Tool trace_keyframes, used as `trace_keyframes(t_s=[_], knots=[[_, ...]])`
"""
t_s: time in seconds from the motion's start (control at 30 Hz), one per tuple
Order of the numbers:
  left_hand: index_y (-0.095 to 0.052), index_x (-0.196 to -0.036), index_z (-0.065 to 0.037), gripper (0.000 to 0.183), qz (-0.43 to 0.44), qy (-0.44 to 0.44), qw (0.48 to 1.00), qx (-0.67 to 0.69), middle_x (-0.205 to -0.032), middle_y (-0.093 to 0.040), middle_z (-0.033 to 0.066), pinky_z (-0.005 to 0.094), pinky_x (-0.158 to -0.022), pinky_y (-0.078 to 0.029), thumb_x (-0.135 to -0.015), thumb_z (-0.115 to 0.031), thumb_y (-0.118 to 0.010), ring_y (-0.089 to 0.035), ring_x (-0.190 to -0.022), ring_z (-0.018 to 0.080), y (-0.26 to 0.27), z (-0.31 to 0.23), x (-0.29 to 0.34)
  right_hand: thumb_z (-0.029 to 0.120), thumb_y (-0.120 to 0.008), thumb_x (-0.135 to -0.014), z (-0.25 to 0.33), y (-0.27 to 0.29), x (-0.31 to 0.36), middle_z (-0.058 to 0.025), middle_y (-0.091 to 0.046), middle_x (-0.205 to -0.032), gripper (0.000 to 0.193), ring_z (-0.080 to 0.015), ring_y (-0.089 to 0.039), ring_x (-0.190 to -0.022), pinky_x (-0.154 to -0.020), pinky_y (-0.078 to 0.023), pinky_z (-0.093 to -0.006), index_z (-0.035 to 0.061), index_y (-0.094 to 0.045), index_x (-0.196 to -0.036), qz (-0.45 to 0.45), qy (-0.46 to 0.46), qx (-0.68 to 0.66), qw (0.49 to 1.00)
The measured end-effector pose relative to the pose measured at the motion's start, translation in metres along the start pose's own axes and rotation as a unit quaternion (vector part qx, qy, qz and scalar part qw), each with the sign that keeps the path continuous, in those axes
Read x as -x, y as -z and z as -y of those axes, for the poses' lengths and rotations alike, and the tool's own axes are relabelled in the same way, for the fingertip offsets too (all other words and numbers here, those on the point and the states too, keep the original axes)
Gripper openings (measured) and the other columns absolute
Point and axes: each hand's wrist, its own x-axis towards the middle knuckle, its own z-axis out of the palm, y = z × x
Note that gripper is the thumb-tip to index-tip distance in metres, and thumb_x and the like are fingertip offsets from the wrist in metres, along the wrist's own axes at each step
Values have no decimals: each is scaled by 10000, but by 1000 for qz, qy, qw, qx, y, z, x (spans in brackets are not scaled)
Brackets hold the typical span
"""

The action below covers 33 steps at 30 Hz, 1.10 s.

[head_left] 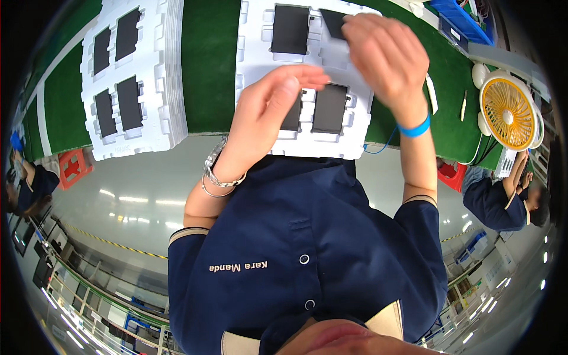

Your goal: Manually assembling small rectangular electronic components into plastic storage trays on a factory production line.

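A white moulded tray (251, 65) lies in front of me with flat black rectangular pieces in its pockets. One such piece (290, 29) is at the far left of the tray, and another (329, 112) sits at the near right. My right hand (387, 62), slightly blurred, has its fingers closed at the edge of a tilted black rectangular panel (333, 23) over the far right pocket. Over the tray's middle, my left hand (269, 106) is held with fingers stretched out and nothing in it. It partly hides the near left black piece (291, 120).
To the left, a stack of white trays (168, 65) carries several black pieces on the green mat (207, 71). A yellow and white fan (507, 112) stands at the right. A blue bin (467, 21) is at the far right. Other people work at both sides.
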Motion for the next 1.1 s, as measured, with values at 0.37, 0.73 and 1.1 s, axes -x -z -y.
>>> trace_keyframes(t_s=[0.37,0.73,1.1], knots=[[-426,-1265,-12,426,-101,-2,992,77,-991,-654,107,288,-775,-556,-905,-29,-653,-676,-849,166,-4,-6,-1,28,-675,-804,75,11,0,-72,-655,-888,194,-178,-635,-809,-730,-516,-316,11,-671,-997,-4,-321,-363,875],[-443,-1159,-63,436,-145,-6,977,-157,-921,-648,72,270,-670,-534,-819,-53,-716,-663,-776,129,-12,-5,4,46,-654,-848,77,12,-4,-71,-652,-777,86,-151,-603,-650,-626,-482,-292,-9,-645,-914,107,-423,-436,787],[-439,-1139,-63,444,-160,-25,968,-192,-921,-638,75,300,-624,-529,-791,-51,-715,-661,-713,166,-16,-2,4,23,-645,-836,75,13,-3,-64,-647,-751,38,-134,-578,-595,-552,-458,-272,-3,-643,-864,118,-406,-411,807]])
